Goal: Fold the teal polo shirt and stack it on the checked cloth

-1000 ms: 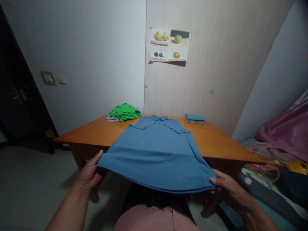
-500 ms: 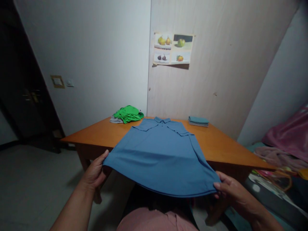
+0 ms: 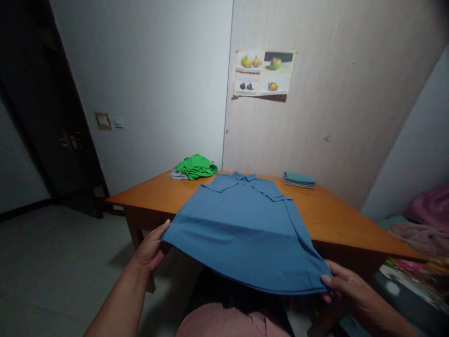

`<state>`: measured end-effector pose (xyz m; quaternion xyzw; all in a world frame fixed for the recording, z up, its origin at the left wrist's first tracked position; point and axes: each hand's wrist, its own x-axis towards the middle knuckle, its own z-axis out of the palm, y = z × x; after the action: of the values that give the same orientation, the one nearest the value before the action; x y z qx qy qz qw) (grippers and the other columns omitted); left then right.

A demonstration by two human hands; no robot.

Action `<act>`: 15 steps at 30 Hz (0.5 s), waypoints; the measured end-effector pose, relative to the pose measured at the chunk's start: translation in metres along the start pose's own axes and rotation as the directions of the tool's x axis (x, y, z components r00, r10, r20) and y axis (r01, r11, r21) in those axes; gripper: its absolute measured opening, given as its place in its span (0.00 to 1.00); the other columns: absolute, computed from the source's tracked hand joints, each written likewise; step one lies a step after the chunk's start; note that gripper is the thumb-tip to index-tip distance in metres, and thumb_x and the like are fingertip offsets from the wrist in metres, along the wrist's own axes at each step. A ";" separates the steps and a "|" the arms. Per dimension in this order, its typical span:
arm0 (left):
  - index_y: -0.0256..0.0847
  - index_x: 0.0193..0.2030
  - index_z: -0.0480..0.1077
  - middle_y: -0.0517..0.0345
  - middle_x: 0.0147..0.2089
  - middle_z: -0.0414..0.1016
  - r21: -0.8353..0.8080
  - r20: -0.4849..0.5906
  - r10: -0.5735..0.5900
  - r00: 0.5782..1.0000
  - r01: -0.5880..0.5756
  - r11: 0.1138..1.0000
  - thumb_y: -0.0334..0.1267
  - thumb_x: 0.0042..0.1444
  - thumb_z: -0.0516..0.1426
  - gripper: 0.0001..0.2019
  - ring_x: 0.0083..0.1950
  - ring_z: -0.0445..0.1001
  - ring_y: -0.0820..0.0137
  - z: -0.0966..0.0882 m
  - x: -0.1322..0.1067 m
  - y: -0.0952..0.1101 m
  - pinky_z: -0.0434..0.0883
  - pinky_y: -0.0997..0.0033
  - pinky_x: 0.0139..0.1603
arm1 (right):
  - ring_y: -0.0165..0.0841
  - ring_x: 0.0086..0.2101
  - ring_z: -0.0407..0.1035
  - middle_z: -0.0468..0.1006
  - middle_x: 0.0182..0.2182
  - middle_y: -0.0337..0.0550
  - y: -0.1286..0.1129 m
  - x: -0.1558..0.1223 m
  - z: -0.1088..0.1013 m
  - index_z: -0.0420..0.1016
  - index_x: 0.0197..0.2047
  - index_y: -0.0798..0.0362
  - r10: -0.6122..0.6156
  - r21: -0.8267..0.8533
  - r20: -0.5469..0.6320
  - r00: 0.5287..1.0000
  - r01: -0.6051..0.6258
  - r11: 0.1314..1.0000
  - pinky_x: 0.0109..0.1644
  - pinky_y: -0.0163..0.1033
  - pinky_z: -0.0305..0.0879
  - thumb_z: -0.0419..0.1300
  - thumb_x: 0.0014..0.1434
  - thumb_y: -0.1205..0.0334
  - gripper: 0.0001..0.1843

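Observation:
A blue polo shirt lies front up on the wooden table, its collar at the far side and both short sleeves laid inward over the chest. Its lower part reaches past the table's near edge and is held up in the air. At the left hem corner, my left hand is closed on the cloth, thumb on top. My right hand pinches the right hem corner, with some fingers hidden under the fabric. Between the two hands the hem sags in a curve.
A crumpled green garment rests on grey cloth at the table's back left. Folded clothes are stacked at the back right. Beyond the table's right edge are pink cloth and assorted items. Fruit pictures hang on the wall.
The view has turned slightly left, so everything sits further right in the picture. Both hands keep their hold on the hem corners, and the shirt lies the same way.

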<state>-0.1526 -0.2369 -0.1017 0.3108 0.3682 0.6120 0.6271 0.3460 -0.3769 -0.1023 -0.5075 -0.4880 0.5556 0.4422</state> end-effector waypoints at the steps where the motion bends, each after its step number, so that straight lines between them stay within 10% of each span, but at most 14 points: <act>1: 0.30 0.38 0.77 0.45 0.35 0.82 0.001 0.004 -0.002 1.000 0.002 1.000 0.33 0.61 0.60 0.07 0.34 0.82 0.62 0.000 0.000 -0.001 0.80 0.62 0.42 | 0.30 0.27 0.61 0.68 0.26 0.36 0.000 0.001 0.001 0.76 0.37 0.51 -0.012 0.004 0.005 1.000 0.012 1.000 0.31 0.34 0.62 0.65 0.56 0.46 0.17; 15: 0.30 0.40 0.77 0.45 0.35 0.83 -0.002 -0.002 -0.013 1.000 0.013 1.000 0.32 0.60 0.59 0.07 0.32 0.82 0.62 0.002 -0.003 0.002 0.81 0.62 0.42 | 0.29 0.25 0.60 0.67 0.25 0.37 0.000 0.001 -0.006 0.73 0.33 0.51 0.014 0.051 0.004 1.000 -0.014 0.999 0.28 0.33 0.61 0.63 0.59 0.46 0.17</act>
<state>-0.1519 -0.2397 -0.0987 0.3071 0.3705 0.6087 0.6308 0.3514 -0.3754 -0.1028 -0.4985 -0.4710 0.5718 0.4503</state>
